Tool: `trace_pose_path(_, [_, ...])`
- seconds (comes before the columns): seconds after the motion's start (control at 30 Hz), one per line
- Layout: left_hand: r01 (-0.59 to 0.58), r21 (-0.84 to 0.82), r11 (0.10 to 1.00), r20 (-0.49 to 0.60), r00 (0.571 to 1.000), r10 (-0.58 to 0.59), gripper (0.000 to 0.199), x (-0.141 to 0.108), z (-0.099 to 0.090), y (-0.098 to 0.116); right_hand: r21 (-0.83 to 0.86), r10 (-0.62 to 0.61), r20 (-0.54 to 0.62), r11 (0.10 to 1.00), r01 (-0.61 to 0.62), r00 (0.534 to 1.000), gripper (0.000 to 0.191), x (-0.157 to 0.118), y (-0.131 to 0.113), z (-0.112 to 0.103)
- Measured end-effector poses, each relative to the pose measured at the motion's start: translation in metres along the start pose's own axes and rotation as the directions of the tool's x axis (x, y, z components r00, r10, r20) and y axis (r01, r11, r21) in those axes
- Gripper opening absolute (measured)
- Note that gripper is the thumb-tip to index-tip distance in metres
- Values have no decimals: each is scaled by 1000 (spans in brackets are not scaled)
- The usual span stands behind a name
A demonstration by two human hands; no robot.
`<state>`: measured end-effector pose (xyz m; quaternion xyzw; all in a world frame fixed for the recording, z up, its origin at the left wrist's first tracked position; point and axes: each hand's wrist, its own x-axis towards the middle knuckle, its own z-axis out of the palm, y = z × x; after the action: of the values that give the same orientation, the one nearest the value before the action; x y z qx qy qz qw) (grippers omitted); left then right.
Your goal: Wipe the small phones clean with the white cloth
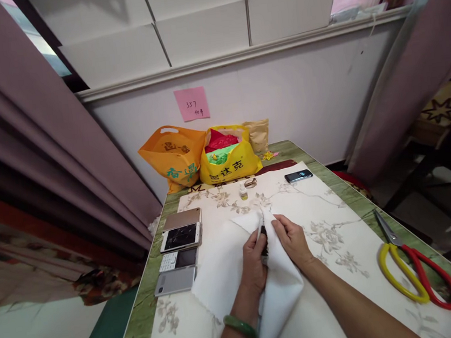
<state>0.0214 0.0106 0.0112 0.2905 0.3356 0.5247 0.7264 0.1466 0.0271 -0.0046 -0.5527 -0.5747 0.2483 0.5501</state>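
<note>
My left hand (253,261) is closed around a slim black-and-silver phone (263,236), seen nearly edge-on and partly hidden by the fingers and cloth. A large white cloth (282,287) drapes around the phone and hangs down between my forearms. My right hand (292,239) pinches the cloth beside the phone's upper end. Beyond my hands stand a small clear bottle (243,191) and a thin looped brown item (250,183). Four-cornered handsets lie in a column at left: a white phone with a dark screen (181,237), a keypad phone (179,259) and a silver phone (176,281).
A gold phone or tablet (182,218) lies behind the column. Large scissors (402,257) with yellow and red handles lie at right. A dark phone (298,176) lies farther back. Orange (175,155) and yellow bags (231,169) stand by the wall on the patterned table (339,275).
</note>
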Motion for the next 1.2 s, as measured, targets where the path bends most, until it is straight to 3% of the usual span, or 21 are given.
trace_pose_path(0.13, [-24, -19, 1000, -18, 1000, 23, 37, 0, -1, 0, 48, 62, 39, 997, -64, 997, 28, -2, -2, 1])
trace_pose_path(0.3, [-36, -19, 999, -57, 998, 34, 40, 4, -2, -3, 144, 107, -7, 984, -105, 994, 35, -2, 2, 5])
trace_pose_path(0.37, [-90, 26, 996, -121, 988, 92, 43, 6, -3, -6, 107, 90, 30, 990, -92, 996, 37, -3, 6, 7])
trace_pose_path(0.47, [-176, 210, 962, -311, 921, 237, 48, 9, -4, -11, 2, 31, 139, 1000, -31, 990, 39, -3, 9, 9])
trace_pose_path(0.53, [-190, 363, 912, -375, 867, 330, 47, 10, -3, -14, -42, 3, 181, 999, 5, 983, 37, -4, 10, 9])
trace_pose_path(0.67, [-171, 558, 812, -345, 842, 415, 40, 12, 1, -15, -63, -10, 206, 998, 24, 978, 34, -4, 10, 8])
trace_pose_path(0.8, [-207, 618, 759, -216, 883, 416, 34, 16, 1, -2, -1, 18, 181, 1000, -18, 983, 35, -3, 8, 5])
trace_pose_path(0.9, [-163, 586, 794, -144, 943, 300, 37, 22, -2, 24, 79, 9, 239, 996, -29, 971, 34, -2, 6, 2])
trace_pose_path(1.0, [18, 593, 805, -49, 999, 13, 39, 28, -5, 56, 145, 12, 314, 988, -61, 949, 36, -1, 8, -1])
trace_pose_path(1.07, [97, 624, 775, 77, 980, -184, 38, 30, -6, 75, 201, 35, 341, 973, -110, 939, 37, -1, 11, -2])
trace_pose_path(1.2, [127, 705, 698, 118, 949, -293, 36, 33, -8, 95, 274, 88, 350, 942, -192, 933, 38, 1, 14, -4])
